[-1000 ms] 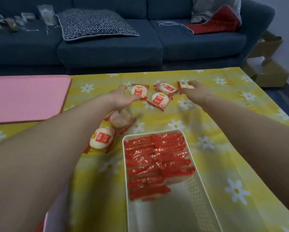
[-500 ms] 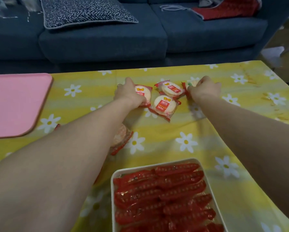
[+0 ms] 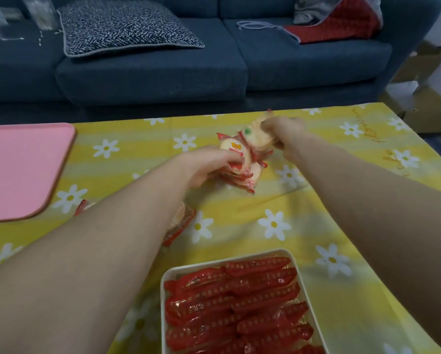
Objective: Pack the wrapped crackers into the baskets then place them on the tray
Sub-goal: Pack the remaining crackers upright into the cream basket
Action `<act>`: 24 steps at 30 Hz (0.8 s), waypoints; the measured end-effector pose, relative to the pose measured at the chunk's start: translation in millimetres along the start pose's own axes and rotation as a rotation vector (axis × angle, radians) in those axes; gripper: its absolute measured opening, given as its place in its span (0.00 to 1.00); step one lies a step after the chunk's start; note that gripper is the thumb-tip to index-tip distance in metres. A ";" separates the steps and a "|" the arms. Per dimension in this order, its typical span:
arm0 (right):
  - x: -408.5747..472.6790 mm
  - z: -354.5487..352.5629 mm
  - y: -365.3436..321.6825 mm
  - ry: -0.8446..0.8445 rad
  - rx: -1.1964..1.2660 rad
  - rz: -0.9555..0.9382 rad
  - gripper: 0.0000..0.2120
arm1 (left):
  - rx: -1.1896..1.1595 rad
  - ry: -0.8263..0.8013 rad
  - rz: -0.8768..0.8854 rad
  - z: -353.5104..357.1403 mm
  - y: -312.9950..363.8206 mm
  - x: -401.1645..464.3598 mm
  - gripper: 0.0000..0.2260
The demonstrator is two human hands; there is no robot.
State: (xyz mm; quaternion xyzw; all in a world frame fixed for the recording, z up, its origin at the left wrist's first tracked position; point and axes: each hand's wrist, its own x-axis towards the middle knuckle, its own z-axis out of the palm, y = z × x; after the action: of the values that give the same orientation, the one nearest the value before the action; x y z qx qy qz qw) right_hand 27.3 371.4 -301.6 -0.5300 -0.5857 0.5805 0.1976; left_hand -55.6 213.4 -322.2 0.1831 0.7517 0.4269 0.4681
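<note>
Yellow daisy-print tablecloth [image 3: 240,208] lies under a white rectangular plastic basket [image 3: 306,297] packed with red wrappers. Beyond the basket, the left hand [image 3: 204,166] grasps a stack of round red-wrapped crackers [image 3: 236,159]; the right hand [image 3: 282,135] grips another blurred wrapped cracker [image 3: 254,135] just beside them. A pink flat tray [image 3: 22,169] sits far left of the basket
</note>
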 end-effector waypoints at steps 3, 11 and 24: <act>-2.9 8.8 7.9 -0.042 -0.217 0.046 0.17 | 0.059 0.019 0.018 4.6 -0.8 2.9 0.17; -10.1 4.3 9.7 -0.106 -0.082 0.053 0.19 | -0.100 0.050 0.026 11.3 -2.1 -0.5 0.24; -51.7 0.9 34.6 -0.260 -0.514 -0.014 0.26 | 0.209 0.152 -0.105 -110.0 -32.8 -81.8 0.20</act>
State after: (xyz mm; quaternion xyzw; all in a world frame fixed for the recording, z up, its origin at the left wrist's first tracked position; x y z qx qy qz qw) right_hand 58.7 318.9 -312.7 -0.4797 -0.7377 0.4748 -0.0160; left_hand -105.7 87.8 -282.4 0.1583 0.8339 0.3337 0.4100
